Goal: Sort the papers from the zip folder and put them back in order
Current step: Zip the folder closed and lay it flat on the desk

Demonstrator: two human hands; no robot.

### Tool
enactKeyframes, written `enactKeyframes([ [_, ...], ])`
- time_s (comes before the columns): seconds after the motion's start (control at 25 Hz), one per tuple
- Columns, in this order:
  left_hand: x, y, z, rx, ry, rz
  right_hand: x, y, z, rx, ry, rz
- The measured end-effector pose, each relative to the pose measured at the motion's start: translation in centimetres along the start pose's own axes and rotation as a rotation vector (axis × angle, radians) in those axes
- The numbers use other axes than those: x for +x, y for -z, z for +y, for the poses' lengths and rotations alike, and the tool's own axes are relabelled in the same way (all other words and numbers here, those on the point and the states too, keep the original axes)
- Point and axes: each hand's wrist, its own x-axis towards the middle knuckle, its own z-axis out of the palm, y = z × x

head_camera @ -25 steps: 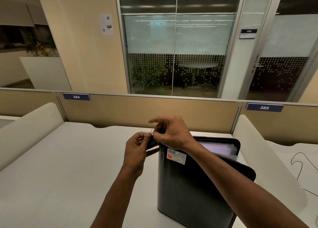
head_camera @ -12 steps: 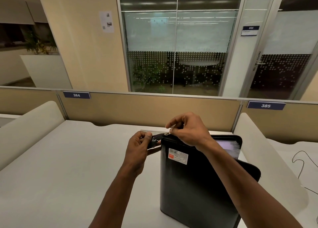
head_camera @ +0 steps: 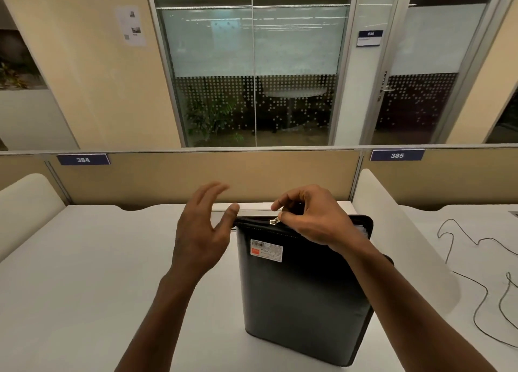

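Head view: zip folder upright on table, zipper in hand.
Black leather-look rectangular zip folder (head_camera: pixel 302 296) stands on end on white table (head_camera: pixel 84 273); right hand (head_camera: pixel 311 220) fingers pinch silver metal zipper pull (head_camera: pixel 274 220) at top edge; left hand (head_camera: pixel 201 231) fingers released, thumb touching folder's corner. Risk: unsteadied, a tug could tip the folder or snag the zip. Contents: white paper edges (head_camera: pixel 361 228) visible at the far open corner.

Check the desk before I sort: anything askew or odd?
Nothing damaged or spilled. The black zip folder stands on edge on the desk, right hand pinching its zipper pull; loose cables trail beside it.
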Motion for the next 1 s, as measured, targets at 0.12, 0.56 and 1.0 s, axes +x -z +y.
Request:
enactKeyframes([
  [0.12, 1.3, -1.4, 3.2, 0.006, -0.252, -0.371, 0.1, -0.1, 0.2, -0.092, 0.020, 0.005],
  [0.56, 2.0, -3.1, 2.3, -0.059, -0.289, -0.415, -0.6, -0.1, -1.0, -0.320, -0.065, 0.065],
  [1.0, -1.9, -4.8, 0.3, 0.382, -0.648, -0.067, -3.8, 4.1, 2.5, -0.338, -0.123, 0.172],
])
